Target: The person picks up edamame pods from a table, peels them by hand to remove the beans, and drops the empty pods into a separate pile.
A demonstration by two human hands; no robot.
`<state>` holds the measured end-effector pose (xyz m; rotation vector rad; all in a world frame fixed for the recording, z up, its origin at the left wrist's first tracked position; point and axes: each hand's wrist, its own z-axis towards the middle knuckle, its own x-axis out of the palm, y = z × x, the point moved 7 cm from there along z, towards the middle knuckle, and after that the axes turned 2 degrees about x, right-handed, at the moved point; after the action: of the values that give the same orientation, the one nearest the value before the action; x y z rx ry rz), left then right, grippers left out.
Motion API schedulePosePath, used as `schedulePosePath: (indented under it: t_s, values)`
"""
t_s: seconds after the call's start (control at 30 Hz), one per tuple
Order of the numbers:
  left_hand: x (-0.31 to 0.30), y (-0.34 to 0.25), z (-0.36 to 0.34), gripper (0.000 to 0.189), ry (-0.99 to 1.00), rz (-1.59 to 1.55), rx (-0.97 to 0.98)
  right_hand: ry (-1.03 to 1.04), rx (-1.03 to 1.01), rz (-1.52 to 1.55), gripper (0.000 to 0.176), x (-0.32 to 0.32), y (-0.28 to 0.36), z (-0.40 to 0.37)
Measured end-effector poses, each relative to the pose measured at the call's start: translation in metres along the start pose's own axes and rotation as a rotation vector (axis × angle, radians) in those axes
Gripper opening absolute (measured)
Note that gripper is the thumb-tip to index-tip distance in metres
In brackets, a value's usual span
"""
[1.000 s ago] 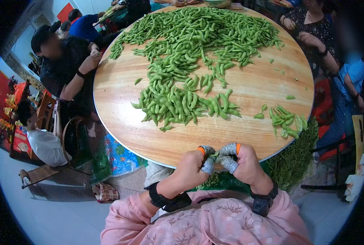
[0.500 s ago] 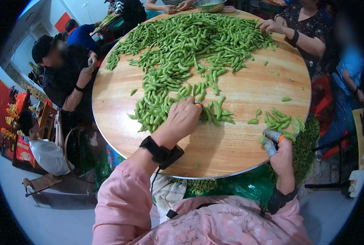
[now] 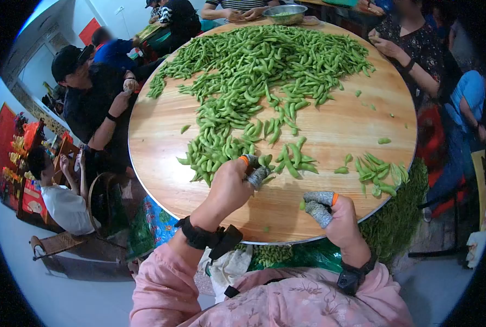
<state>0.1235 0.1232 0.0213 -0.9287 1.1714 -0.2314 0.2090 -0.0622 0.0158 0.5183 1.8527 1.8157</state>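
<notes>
Green bean pods (image 3: 243, 98) lie heaped on a round wooden table (image 3: 166, 131). My left hand (image 3: 234, 177) is over the near end of the heap, its thumb and finger in grey sleeves with an orange band, pinching a green pod (image 3: 265, 160). To the right, my right hand (image 3: 333, 215) hovers above the wood near the front edge. Its grey-sleeved thumb and finger are pressed together, with a small green piece (image 3: 303, 205) showing at the tips. Beyond it lies a small group of pods (image 3: 378, 173) by the right rim.
Several people sit around the table: one in a black cap (image 3: 85, 92) at left, another in a dark patterned top (image 3: 412, 49) at right. A metal bowl (image 3: 284, 14) stands at the far edge. Green stalks (image 3: 398, 218) are heaped below the right rim.
My left hand has drawn back slightly from the pods and now pinches one. My right hand has moved left, away from the small group of pods by the right rim.
</notes>
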Motion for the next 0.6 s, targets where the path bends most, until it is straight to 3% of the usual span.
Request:
schedulePosePath:
  t_s: [0.13,0.2,0.3,0.47,0.6]
  values:
    - [0.003,0.006,-0.001,0.015,0.036,-0.223,-0.083,0.020,0.027,0.020,0.026,0.013,0.001,0.001]
    - [-0.001,-0.003,-0.004,0.016,-0.039,-0.682,-0.035,0.041,0.005,0.056,0.029,0.018,0.000,0.004]
    - [0.007,-0.019,-0.017,0.017,-0.038,-0.890,0.039,0.099,0.002,0.150,0.033,0.033,0.001,0.009]
    - [0.029,-0.030,-0.037,0.032,-0.012,-1.038,-0.055,0.169,0.092,0.321,0.031,0.054,-0.004,0.019]
    - [0.028,-0.027,-0.036,0.035,-0.034,-1.053,-0.049,0.073,0.025,0.132,0.023,0.036,-0.010,0.027]
